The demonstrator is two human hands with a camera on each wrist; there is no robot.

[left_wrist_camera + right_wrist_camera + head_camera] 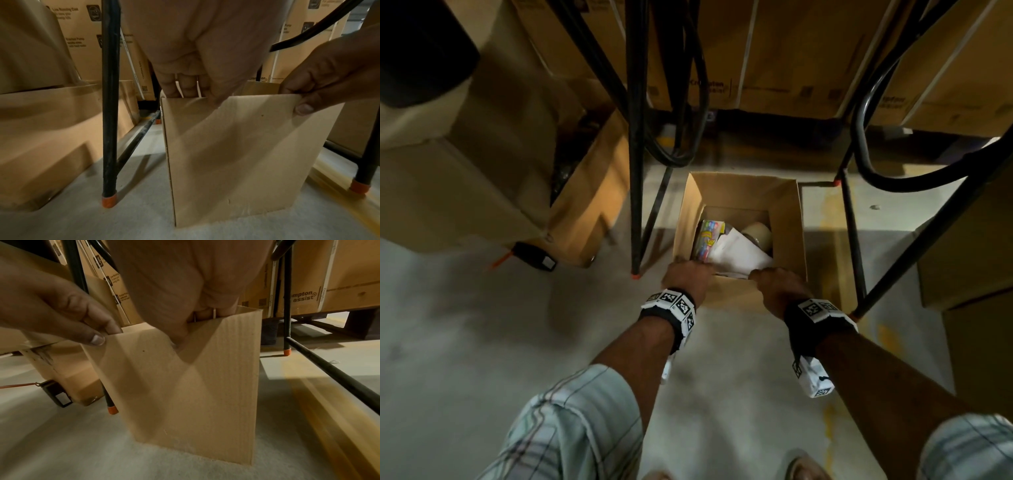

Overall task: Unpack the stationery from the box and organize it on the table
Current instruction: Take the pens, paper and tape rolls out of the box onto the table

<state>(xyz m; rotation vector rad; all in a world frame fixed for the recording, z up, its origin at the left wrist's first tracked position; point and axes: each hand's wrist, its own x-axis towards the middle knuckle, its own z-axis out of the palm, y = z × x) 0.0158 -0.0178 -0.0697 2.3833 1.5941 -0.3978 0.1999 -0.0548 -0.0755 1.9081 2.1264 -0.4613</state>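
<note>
Each grip, left hand (688, 274) and right hand (777, 282), pinches one box (789, 219) rim; inside, one tape roll (758, 233).

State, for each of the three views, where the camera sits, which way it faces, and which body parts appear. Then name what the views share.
Head: on the head, facing down into the open box on the floor; both forearms, left hand and right hand show.
Left wrist: low, facing the box's near wall; own fingers over the rim, right hand beside.
Right wrist: mirrored; left hand beside.
Shared: box, both hands.
</note>
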